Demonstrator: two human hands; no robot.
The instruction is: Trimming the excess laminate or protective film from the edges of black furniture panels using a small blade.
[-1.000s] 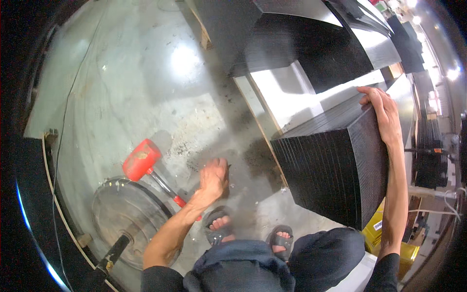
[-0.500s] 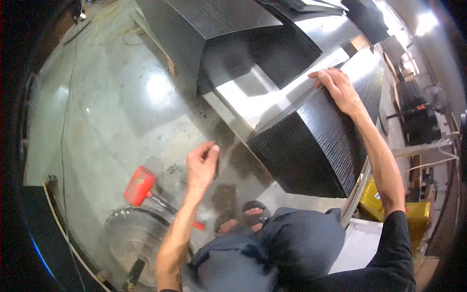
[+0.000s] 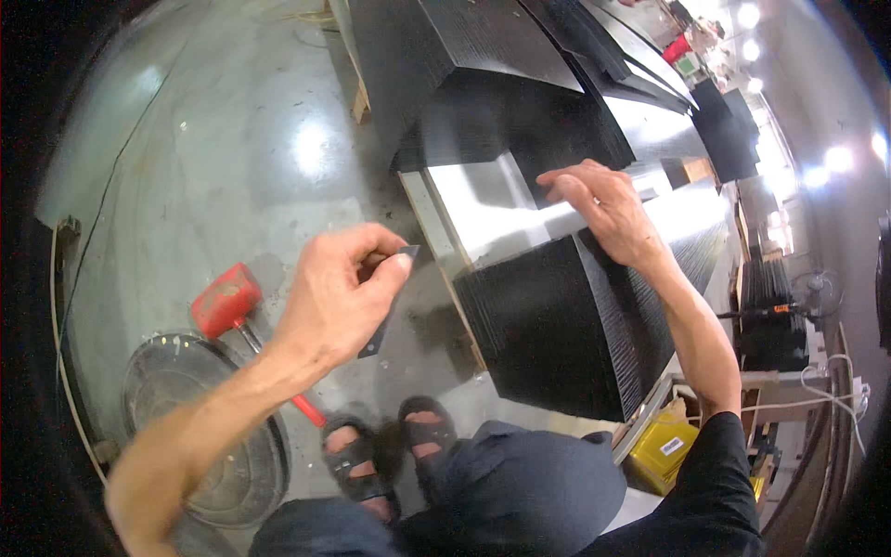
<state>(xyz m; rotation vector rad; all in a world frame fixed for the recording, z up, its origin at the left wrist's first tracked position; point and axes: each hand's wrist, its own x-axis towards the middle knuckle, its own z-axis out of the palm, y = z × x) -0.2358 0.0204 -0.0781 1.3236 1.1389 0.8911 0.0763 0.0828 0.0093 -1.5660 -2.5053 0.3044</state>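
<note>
My left hand [image 3: 339,297] is raised in front of me, pinching a thin dark blade-like strip [image 3: 388,302] between thumb and fingers. My right hand [image 3: 599,209] rests with fingers spread on the top edge of a tall stack of black ribbed panels [image 3: 575,325], touching the glossy top sheet [image 3: 501,209]. More black panel stacks [image 3: 483,84] stand behind it.
A red rubber mallet [image 3: 227,302] lies on the grey concrete floor beside a round metal fan guard [image 3: 200,422]. My sandalled feet [image 3: 390,450] stand below. A yellow box [image 3: 659,450] sits at the lower right, with a cable along the left.
My left hand rose from the floor near the mallet, holding the thin strip. My right hand slid left along the top edge of the stack as my view moved closer.
</note>
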